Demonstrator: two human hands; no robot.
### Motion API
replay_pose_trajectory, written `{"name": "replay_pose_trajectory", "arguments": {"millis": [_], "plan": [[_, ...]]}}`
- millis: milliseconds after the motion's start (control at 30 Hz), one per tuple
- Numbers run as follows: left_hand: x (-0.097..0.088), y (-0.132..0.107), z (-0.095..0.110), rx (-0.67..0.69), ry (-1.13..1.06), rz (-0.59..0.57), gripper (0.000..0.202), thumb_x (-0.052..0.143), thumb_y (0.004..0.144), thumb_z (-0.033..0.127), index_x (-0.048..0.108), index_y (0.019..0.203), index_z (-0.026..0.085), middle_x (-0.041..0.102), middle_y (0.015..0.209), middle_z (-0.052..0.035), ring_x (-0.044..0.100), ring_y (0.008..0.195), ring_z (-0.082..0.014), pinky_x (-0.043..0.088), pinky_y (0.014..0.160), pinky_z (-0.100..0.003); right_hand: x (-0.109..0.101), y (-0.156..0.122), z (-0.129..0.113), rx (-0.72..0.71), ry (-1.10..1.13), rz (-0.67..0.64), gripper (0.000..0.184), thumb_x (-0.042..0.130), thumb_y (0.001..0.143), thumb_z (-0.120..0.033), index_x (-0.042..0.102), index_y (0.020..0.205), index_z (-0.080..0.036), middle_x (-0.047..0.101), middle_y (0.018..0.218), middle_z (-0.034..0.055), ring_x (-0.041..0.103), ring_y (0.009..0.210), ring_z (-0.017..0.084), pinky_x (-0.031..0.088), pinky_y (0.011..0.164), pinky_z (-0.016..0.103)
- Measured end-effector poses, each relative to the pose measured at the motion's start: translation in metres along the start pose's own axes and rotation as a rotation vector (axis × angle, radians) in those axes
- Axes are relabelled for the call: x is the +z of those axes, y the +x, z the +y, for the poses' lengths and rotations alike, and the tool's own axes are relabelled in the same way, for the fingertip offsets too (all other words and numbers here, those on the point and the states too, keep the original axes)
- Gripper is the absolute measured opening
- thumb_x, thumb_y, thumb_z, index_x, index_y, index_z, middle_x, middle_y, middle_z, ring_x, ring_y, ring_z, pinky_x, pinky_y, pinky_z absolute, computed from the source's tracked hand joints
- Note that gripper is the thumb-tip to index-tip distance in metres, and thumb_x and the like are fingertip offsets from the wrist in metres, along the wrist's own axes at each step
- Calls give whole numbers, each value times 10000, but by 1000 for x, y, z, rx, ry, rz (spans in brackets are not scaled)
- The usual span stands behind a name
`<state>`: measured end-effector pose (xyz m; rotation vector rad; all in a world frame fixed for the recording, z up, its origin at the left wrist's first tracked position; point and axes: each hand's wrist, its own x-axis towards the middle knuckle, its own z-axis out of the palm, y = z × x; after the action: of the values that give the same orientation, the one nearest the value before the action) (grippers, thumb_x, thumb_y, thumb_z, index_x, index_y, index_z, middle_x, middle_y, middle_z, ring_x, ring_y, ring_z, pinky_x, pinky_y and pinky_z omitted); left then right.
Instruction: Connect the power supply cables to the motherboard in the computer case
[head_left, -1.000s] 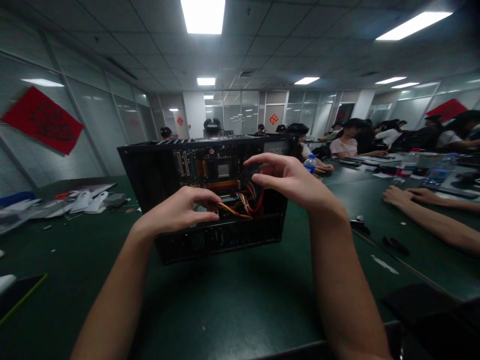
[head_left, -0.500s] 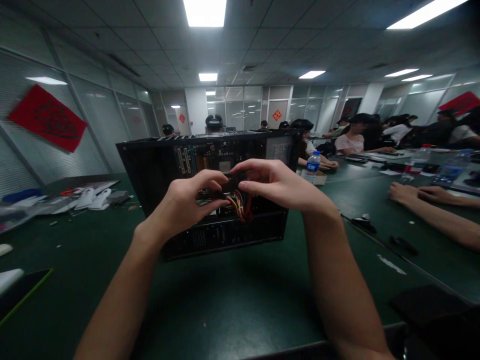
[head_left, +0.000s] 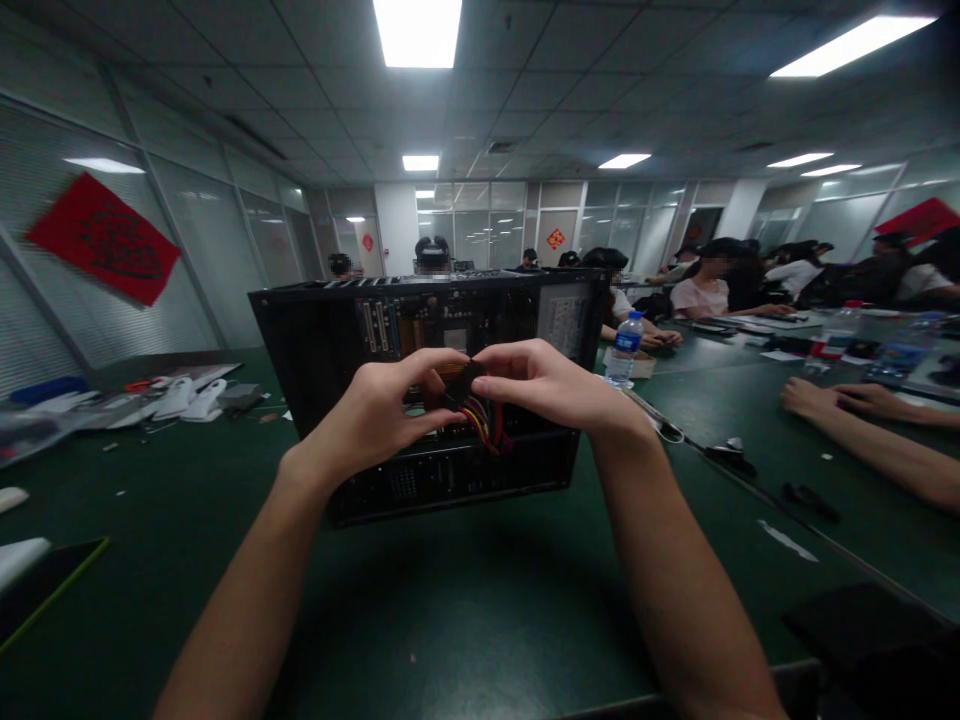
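An open black computer case (head_left: 289, 350) stands on the table with its inside facing me. In front of it, a dark cable connector (head_left: 460, 388) is pinched between both hands. My left hand (head_left: 386, 400) grips it from the left, thumb below and fingers above. From the right, my right hand (head_left: 544, 385) has its thumb and fingertips closed on the same piece. A bundle of coloured wires (head_left: 489, 428), red, yellow and dark among them, hangs from the connector. Behind the hands, the motherboard (head_left: 456, 318) with its slots is partly hidden.
On the green table (head_left: 420, 610), a water bottle (head_left: 625, 350) stands right of the case. White plastic parts (head_left: 199, 398) and scraps lie to the left. Another person's forearm (head_left: 889, 435) rests at the right, near small black items (head_left: 810, 500). Several people sit farther back.
Both hands have drawn slightly closer together, and the connector between them shows more clearly. The whole view has shifted a little. Both hands still hold the connector.
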<state>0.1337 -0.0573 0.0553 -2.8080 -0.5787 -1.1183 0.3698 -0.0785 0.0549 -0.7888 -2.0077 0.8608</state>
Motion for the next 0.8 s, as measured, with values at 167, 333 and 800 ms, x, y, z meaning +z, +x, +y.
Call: {"name": "replay_pose_trajectory", "arguments": {"millis": [167,333,800], "plan": [[0,-2,-2,-13,-6,-52,546,717,882,342,547,1381,198,692,857,9,674,760,-123,548,756,-219,4,-1,-4,-14,-31,-10,361,710,875,-486,707,979,-140,689,839,24,608,761,143,486,678,246],[1,-4,-5,-19,4,-94,594,704,887,333,510,1437,223,698,901,-2,679,794,-140,544,769,-235,7,-2,-9,22,9,-31,324,681,901,-443,707,1006,-137,711,911,38,634,807,153,511,720,256],[-1,-2,-9,-27,34,-83,586,697,898,346,521,1438,204,672,838,10,637,708,-124,520,692,-213,28,8,1,-45,-30,141,338,615,918,-236,676,1241,-160,734,1105,74,682,993,203,539,898,339]]}}
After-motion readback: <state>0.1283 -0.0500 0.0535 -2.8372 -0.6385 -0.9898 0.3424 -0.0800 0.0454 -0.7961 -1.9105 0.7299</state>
